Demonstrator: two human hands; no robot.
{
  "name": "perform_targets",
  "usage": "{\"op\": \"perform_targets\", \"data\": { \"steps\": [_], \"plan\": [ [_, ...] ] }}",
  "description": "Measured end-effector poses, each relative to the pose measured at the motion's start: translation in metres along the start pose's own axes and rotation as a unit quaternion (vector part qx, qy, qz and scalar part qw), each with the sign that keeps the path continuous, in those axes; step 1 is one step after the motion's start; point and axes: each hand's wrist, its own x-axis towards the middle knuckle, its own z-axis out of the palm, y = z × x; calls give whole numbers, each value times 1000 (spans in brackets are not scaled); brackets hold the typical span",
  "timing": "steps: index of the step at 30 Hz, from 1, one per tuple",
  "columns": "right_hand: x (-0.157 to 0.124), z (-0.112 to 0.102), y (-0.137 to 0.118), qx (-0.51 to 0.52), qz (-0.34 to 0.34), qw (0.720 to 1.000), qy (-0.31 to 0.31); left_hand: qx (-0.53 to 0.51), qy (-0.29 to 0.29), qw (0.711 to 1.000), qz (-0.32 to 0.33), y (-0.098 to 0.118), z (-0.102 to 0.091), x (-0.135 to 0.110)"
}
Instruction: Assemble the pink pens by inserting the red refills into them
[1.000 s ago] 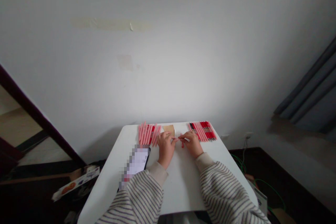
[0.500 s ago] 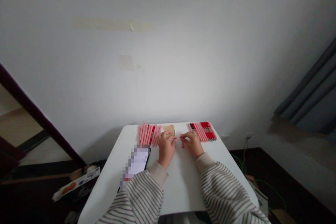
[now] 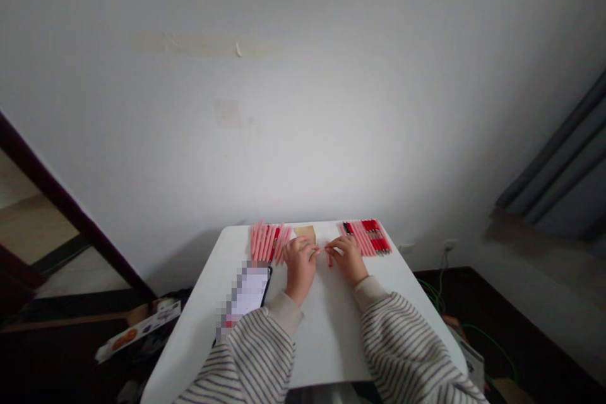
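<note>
Over the far middle of the white table (image 3: 326, 328), my left hand (image 3: 300, 265) and my right hand (image 3: 349, 259) almost meet. Both are closed, thumb against fingers, pinching a thin pink pen (image 3: 322, 250) between them; most of it is hidden by the fingers. Just below my right fingertips is a small red piece (image 3: 330, 261), perhaps a cap. A row of pink and red pens (image 3: 264, 241) lies left of my left hand. More pens (image 3: 367, 238), pink, red and black, lie side by side to the right of my right hand. Behind my left fingers rests a tan piece of paper or card (image 3: 305, 233).
A phone (image 3: 250, 290), partly blurred out, lies on the table's left, beside my left sleeve. The table's far edge meets a white wall (image 3: 307, 107). A long printed box (image 3: 142, 331) is low on the left, and green cables (image 3: 492, 341) run along the floor at right.
Very little differs. Both hands stay in the same place, with only slight finger movement around the pink pen.
</note>
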Motion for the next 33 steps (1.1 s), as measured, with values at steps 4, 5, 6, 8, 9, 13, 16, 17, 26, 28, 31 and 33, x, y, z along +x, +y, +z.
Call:
{"op": "perform_targets", "data": {
  "steps": [4,5,6,8,9,13,16,17,26,28,31,33],
  "plan": [
    [0,1,2,-6,-2,1000,-1,-1,1,1000,0,1,-1,0],
    [0,2,2,-7,-1,1000,0,-3,2,1000,1,1,-1,0],
    [0,2,3,-7,0,1000,0,-4,3,1000,2,2,-1,0],
    [0,3,3,-6,2,1000,-1,-4,4,1000,3,2,-1,0],
    [0,3,4,-5,2,1000,-1,-4,4,1000,1,2,-1,0],
    [0,3,5,-7,1,1000,0,-3,3,1000,-3,2,0,0],
    [1,3,6,-9,1,1000,2,-1,1,1000,-3,2,0,0],
    [1,3,6,-9,1,1000,3,0,0,1000,-3,2,0,0],
    [0,3,4,-13,4,1000,-2,2,-4,1000,-2,1,-1,-1],
    [0,3,4,-14,3,1000,-3,0,-6,1000,-2,2,-1,0],
    [0,3,5,-11,4,1000,-4,1,-1,1000,0,2,-1,0],
    [0,2,6,-8,8,1000,-6,7,5,1000,1,2,-1,0]
  ]
}}
